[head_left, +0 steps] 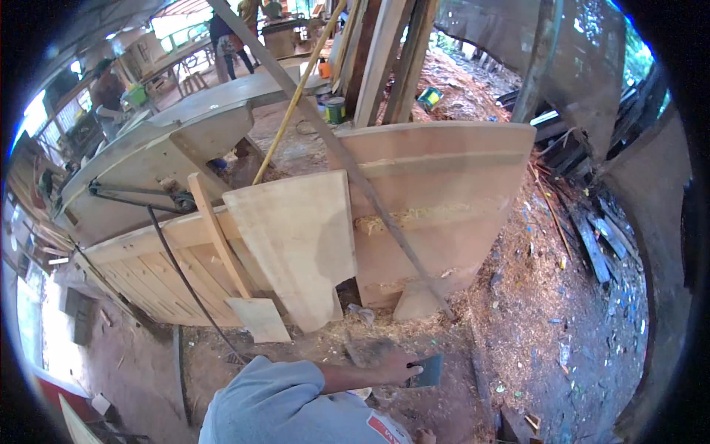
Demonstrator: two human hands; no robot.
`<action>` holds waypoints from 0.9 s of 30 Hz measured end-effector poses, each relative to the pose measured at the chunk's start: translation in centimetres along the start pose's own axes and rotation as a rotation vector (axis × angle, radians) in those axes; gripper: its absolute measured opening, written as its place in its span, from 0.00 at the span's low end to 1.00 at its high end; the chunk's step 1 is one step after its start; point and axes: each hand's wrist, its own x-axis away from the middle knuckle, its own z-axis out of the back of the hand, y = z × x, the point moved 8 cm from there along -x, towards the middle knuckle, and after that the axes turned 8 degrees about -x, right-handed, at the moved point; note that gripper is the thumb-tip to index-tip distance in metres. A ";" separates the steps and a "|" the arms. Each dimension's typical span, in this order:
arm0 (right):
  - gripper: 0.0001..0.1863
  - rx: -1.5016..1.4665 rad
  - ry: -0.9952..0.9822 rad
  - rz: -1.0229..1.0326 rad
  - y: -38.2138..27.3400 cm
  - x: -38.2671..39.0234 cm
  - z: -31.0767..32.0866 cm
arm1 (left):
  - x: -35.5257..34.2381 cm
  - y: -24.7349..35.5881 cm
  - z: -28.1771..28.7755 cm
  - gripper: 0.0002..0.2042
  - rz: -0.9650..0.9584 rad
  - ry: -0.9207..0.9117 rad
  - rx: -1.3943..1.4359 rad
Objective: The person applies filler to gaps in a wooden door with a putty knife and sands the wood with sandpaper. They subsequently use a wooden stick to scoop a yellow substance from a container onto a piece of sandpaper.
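Note:
My left hand (396, 365) reaches forward from a grey-blue sleeve (270, 399) and grips a flat dark teal rectangular piece (429, 370), held just above the sawdust-strewn ground. Right in front of it a broad pale wooden board (296, 240) leans on a large curved wooden hull-like structure (451, 185). A smaller wooden offcut (259, 318) stands at the board's lower left. My right hand does not show.
A thin grey bar (370, 192) runs diagonally across the structure down to the ground. A black cable (181, 274) hangs down its slatted side. A yellow pole (296, 96) leans behind. Scrap planks (592, 244) lie at right. People (107, 92) work at the back left.

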 end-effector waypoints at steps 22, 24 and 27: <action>0.13 0.022 0.008 0.018 18.2 14.0 11.4 | 17.3 8.9 -16.7 0.26 -0.043 -0.262 -0.046; 0.14 0.043 0.013 0.014 21.0 15.9 12.6 | 19.4 9.5 -18.7 0.26 -0.081 -0.264 -0.055; 0.14 0.085 0.013 0.025 25.2 18.5 14.1 | 21.2 10.5 -21.4 0.22 -0.197 -0.179 -0.030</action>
